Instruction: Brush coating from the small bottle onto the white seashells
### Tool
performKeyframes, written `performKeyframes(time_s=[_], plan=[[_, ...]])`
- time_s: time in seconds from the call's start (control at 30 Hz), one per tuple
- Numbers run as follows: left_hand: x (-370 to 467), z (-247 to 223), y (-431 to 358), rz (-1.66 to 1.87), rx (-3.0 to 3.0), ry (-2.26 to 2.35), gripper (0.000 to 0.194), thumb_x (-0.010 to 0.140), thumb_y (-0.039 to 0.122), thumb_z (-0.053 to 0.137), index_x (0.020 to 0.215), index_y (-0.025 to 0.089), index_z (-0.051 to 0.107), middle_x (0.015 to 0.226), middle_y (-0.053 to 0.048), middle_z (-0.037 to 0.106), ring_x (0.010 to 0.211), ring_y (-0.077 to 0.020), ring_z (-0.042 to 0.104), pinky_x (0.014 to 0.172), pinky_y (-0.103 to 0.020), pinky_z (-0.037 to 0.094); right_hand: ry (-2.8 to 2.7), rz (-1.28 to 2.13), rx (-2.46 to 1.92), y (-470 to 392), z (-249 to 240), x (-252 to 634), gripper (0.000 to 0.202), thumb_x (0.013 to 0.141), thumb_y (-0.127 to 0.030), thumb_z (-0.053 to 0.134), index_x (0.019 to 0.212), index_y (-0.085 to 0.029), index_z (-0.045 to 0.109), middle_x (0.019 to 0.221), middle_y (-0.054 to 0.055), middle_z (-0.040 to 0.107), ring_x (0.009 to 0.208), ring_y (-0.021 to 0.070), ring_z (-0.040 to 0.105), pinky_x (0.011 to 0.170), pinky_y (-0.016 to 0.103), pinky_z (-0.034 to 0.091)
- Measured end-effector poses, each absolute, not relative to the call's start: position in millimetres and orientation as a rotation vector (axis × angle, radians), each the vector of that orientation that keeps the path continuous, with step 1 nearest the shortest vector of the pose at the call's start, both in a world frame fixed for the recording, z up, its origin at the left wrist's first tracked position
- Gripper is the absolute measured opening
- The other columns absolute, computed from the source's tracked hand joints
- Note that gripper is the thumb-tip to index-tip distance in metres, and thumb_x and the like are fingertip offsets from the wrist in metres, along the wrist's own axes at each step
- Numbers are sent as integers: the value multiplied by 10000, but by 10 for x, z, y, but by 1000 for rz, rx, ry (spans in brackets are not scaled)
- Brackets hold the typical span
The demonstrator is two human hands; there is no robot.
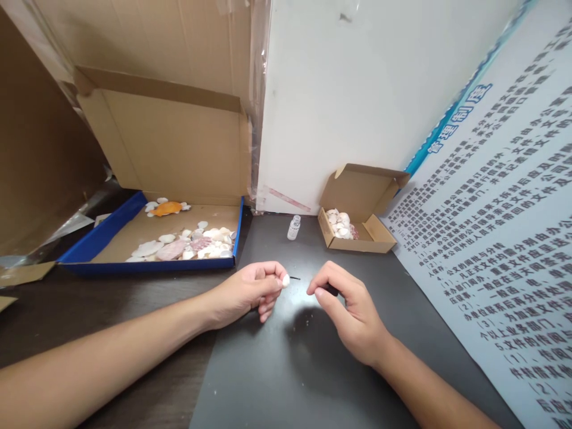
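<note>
My left hand (257, 290) pinches a small white shell (285, 280) between thumb and forefinger above the dark grey mat. Just right of the shell shows a thin dark stick (295, 278); I cannot tell whether it touches the shell or lies on the mat. My right hand (351, 307) is closed a short way to the right, thumb and forefinger curled close together. Something dark shows inside its curl, too hidden to name. Beyond both hands stands a small clear bottle (294, 227) with a ribbed or coiled top.
At the left is an open blue-sided cardboard box (102, 253) with many shells (179, 245) and an orange piece (168, 208). A smaller open cardboard box (364, 245) holds shells (340, 223) at the back right. A white board (339, 107) and a printed poster (504, 238) rise behind.
</note>
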State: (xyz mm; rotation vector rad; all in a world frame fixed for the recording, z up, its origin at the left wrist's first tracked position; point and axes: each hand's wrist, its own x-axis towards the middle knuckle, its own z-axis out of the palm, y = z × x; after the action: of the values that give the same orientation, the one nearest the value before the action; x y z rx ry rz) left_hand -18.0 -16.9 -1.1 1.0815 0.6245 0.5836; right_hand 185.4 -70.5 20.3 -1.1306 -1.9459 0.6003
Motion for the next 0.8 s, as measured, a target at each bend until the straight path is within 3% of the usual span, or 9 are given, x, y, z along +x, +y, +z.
performKeyframes(time_s=[0.23, 0.4, 0.57, 0.8], plan=[[-174, -11, -171, 597, 1116, 606, 240, 812, 361, 686, 840, 179, 532, 486, 98, 402, 415, -54, 340, 432, -184, 398, -1915, 598, -1320, -657, 179, 1856, 177, 905, -157, 448, 807, -202, 588, 761, 11, 544, 679, 157, 500, 614, 283, 371], [-175, -29, -173, 602, 1117, 600, 264, 807, 386, 693, 839, 185, 525, 481, 100, 407, 412, -55, 332, 429, -186, 390, -1983, 638, -1141, -679, 193, 1857, 192, 905, -147, 422, 802, -201, 575, 753, 8, 537, 686, 155, 493, 645, 284, 375], [-174, -40, -164, 595, 1125, 600, 260, 803, 381, 695, 838, 184, 529, 489, 96, 413, 407, -56, 349, 429, -189, 390, -1945, 628, -1313, -669, 165, 1862, 206, 921, -134, 404, 822, -200, 572, 761, 5, 518, 690, 153, 490, 646, 281, 367], [-174, -30, -170, 605, 1105, 592, 238, 811, 351, 684, 829, 183, 516, 483, 97, 408, 411, -53, 339, 429, -183, 387, -2009, 668, -1179, -675, 166, 1859, 202, 913, -137, 406, 825, -199, 577, 769, 4, 532, 693, 147, 495, 650, 273, 370]])
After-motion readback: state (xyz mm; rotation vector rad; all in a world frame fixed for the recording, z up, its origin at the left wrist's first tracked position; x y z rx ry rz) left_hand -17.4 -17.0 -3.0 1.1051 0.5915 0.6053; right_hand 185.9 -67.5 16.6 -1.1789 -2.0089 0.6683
